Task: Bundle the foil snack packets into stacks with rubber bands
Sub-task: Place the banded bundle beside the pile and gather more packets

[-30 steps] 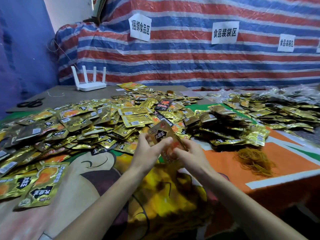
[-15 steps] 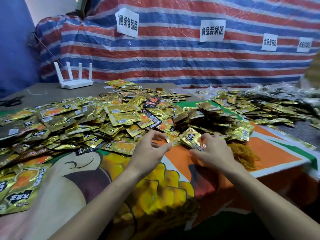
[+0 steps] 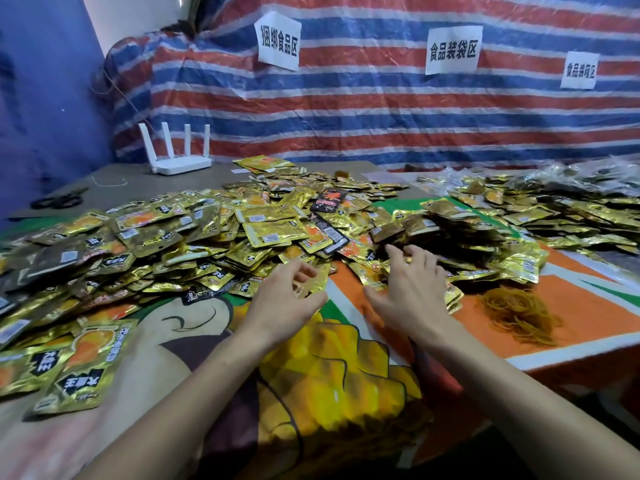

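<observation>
Both hands work the near edge of the foil packets (image 3: 270, 233) heaped on the counter (image 3: 585, 299). Right hand (image 3: 412, 292) is spread, grip open, over the bundled stacks (image 3: 450, 226). Left hand (image 3: 284, 306) is curled above a packet, grip unclear. Rubber bands (image 3: 519, 313) sit handy, just right.

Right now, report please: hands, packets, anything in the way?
Left hand curled over a packet, grip unclear. Right hand open on packet pile. Rubber bands unblocked.

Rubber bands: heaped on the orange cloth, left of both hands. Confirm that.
Not left. The head view shows the rubber bands heaped on the orange cloth, right of both the left hand and the right hand.
</observation>
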{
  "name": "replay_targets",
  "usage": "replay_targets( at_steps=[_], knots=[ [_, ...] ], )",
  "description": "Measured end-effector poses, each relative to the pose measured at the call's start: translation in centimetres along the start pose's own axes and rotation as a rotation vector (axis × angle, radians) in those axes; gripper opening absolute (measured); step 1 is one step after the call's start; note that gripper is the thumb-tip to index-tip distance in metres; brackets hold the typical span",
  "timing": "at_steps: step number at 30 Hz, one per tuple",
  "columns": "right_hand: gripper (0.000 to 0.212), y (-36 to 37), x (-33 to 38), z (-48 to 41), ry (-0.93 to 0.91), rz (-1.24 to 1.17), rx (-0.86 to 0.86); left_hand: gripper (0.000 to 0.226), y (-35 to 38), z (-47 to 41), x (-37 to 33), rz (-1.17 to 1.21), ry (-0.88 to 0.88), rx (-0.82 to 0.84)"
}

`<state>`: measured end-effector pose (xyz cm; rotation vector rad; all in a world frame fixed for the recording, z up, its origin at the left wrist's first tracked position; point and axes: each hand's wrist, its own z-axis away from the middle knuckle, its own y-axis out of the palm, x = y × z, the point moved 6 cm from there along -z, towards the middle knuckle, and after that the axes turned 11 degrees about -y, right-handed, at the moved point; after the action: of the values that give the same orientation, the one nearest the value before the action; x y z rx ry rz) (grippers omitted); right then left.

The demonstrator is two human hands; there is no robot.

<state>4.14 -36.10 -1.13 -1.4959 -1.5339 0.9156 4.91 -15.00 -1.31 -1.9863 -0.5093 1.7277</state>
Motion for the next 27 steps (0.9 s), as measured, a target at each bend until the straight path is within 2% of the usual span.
replay_targets(
  at_steps=[2,4,7,9,11,15,18,22,25,27],
  knots=[
    [0.085,0.5,1.8,-1.1,-0.09,-0.096,0.022,0.044,-0.1,-0.7,0.4,-0.202,0.001,-0.002],
    [0.085,1.4,3.1,-2.6,-0.147,-0.197,0.075,0.063,0.1,-1.3,1.4,-0.395,-0.077,0.004],
    [0.086,2.6,4.3,-5.5,-0.147,-0.291,0.142,0.099,1.1,-1.9,3.0,-0.599,-0.257,0.0],
    [0.089,3.7,5.1,-7.5,-0.139,-0.324,0.165,0.111,2.0,-2.2,3.0,-0.7,-0.311,-0.031],
    [0.089,4.8,5.7,-9.4,-0.124,-0.351,0.155,0.111,2.7,-2.9,2.7,-0.759,-0.322,-0.056],
    [0.078,6.9,6.4,-12.8,-0.093,-0.331,0.148,0.087,3.2,-4.6,2.3,-0.828,-0.277,-0.036],
    [0.079,8.1,6.4,-14.6,-0.044,-0.304,0.185,0.075,2.4,-5.5,2.3,-0.824,-0.248,-0.051],
    [0.093,9.1,6.3,-16.1,0.031,-0.258,0.206,0.075,-0.8,-7.6,2.2,-0.798,-0.215,-0.219],
    [0.101,9.1,6.1,-16.8,0.107,-0.328,0.197,0.073,-2.8,-10.1,1.4,-0.873,-0.05,-0.342],
    [0.083,9.1,6.1,-17.1,0.14,-0.423,0.221,0.086,-3.2,-12.4,1.1,-0.876,0.024,-0.294]
  ],
)
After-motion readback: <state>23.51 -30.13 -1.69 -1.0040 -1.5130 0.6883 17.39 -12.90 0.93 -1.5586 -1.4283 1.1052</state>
